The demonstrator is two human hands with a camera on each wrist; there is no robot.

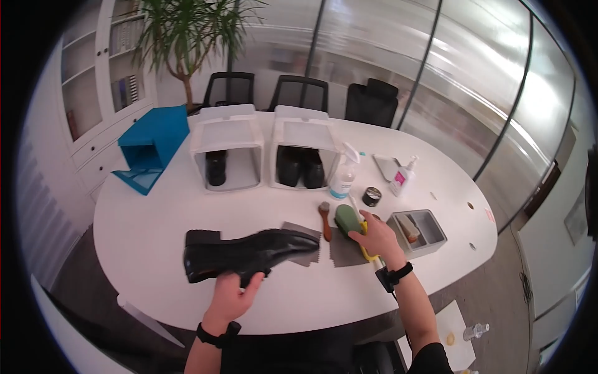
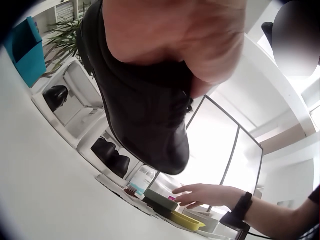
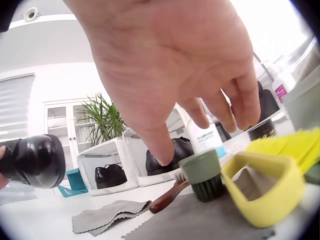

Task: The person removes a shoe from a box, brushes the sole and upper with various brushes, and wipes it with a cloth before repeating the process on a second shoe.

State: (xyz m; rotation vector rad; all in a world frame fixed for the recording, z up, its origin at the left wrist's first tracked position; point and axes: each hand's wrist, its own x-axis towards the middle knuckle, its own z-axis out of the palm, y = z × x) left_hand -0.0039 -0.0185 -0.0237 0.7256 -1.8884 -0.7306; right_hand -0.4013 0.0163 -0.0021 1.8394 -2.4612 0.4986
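My left hand (image 1: 232, 299) grips a black leather shoe (image 1: 249, 250) by its opening, held on its side above the table with the toe toward the right. In the left wrist view the shoe (image 2: 145, 115) hangs below the palm. My right hand (image 1: 379, 238) hovers with spread, relaxed fingers over a green brush (image 1: 347, 219) and a yellow-handled brush (image 1: 367, 252). In the right wrist view a gap shows between the hand (image 3: 175, 65) and both the green brush (image 3: 201, 167) and the yellow handle (image 3: 280, 200). Grey cloths (image 3: 107, 216) lie beneath and beside them.
A wooden-handled brush (image 1: 325, 221) lies left of the green one. Behind stand two white boxes (image 1: 227, 187) with black shoes, a teal box (image 1: 163, 134), a spray bottle (image 1: 342, 177), a round tin (image 1: 372, 197) and a pump bottle (image 1: 402, 177). A grey tray (image 1: 430, 248) is at right.
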